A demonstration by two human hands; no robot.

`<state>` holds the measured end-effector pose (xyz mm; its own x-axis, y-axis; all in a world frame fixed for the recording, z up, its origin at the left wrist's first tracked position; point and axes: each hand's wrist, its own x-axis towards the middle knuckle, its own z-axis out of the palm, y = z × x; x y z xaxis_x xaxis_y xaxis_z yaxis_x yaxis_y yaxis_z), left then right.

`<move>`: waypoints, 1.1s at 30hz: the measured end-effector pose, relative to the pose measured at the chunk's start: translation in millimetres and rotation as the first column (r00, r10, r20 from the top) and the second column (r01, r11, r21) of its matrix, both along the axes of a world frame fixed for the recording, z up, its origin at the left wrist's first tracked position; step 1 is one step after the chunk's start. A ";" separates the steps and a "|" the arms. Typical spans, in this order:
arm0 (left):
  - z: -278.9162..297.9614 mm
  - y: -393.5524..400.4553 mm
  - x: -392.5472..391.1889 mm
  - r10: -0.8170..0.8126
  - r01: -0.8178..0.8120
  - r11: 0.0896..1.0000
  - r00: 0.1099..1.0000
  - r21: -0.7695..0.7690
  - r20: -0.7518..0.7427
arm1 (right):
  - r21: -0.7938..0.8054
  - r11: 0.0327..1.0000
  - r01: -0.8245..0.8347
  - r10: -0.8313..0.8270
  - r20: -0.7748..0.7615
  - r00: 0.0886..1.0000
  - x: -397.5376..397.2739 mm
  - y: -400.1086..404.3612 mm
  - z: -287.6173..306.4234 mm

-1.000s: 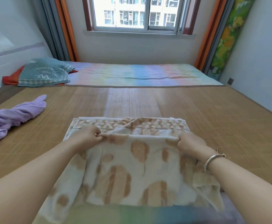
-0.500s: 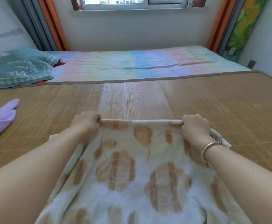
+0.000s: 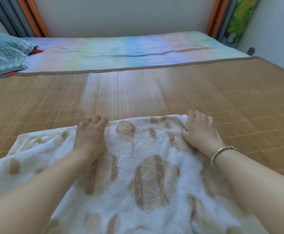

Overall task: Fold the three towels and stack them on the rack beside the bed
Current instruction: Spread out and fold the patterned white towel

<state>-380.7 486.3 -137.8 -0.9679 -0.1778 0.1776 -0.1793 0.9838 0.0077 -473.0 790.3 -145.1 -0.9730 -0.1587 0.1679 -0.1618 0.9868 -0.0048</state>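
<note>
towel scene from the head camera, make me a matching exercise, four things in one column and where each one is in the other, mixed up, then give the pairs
Things
1. left hand
2. right hand
3. bracelet
4. teal pillow

Places
A. far left, at the head of the pastel sheet
B. on the right wrist
C. flat on the towel, fingers at its far edge
D. at the towel's far right corner

Pairs: 1-C, 2-D, 3-B, 4-A
</note>
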 end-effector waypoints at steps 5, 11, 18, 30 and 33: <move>-4.6 85.3 13.0 -0.198 0.150 0.957 0.963 0.248 0.185 | -0.022 0.992 0.128 -0.127 0.025 0.992 25.2 36.8 15.0; -25.5 104.6 2.3 -0.167 0.054 0.957 0.906 0.285 0.389 | -0.741 0.602 0.298 -0.244 0.185 0.952 10.7 60.8 23.0; -33.9 108.9 1.7 -0.127 0.050 0.977 0.915 0.205 0.384 | -0.975 -0.017 0.222 0.047 0.221 0.974 19.1 79.1 17.5; -24.1 128.8 11.6 -0.067 -0.003 0.985 0.915 0.172 0.398 | -0.789 0.531 0.308 -0.130 0.284 0.950 51.1 96.2 -1.6; -17.2 147.0 43.8 -0.099 0.036 0.957 0.974 0.289 0.206 | -0.713 0.593 0.375 -0.184 0.333 0.925 85.1 106.2 -4.1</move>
<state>-336.9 633.3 -155.1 -0.9888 -0.1229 -0.0844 -0.1407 0.9567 0.2548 -387.9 896.4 -149.3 -0.9703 0.2169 -0.1072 0.2206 0.6110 -0.7603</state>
